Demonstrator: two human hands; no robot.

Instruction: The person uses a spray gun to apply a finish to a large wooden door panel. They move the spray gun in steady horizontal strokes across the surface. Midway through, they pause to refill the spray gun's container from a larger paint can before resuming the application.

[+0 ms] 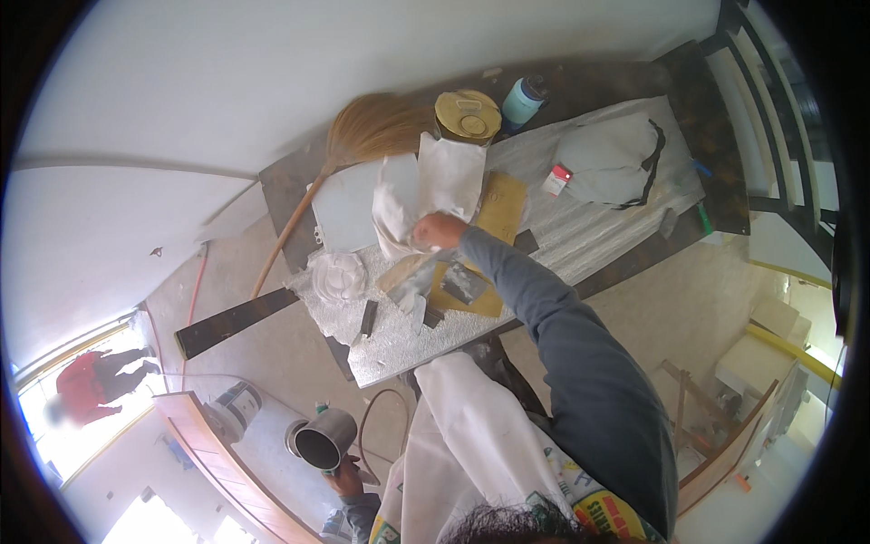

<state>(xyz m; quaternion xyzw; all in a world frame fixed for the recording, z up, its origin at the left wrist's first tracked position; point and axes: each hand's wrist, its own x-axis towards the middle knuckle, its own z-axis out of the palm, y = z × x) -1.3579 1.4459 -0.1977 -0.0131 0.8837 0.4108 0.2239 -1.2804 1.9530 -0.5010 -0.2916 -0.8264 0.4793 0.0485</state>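
L hand [345, 479] is grasping the metal cup [335, 428], holding it off the near-L side of the table [711, 118]; its mouth is facing the cam & the inside is looking dark, so can't tell what's in it. R hand [441, 231] is clenching the white cloth [391, 213] above the table, cloth partly covering the white board [344, 195]. Gold tin [468, 111] is standing at the far side, its top hiding any contents. Teal bottle [522, 106] w/ dark cap is standing just R of the tin. Pale bag [598, 154] w/ black strap is lying farther R, red-&-white box [556, 179] sitting by its L edge. White bucket [234, 410] is resting on the floor, L of the cup, contents hidden.
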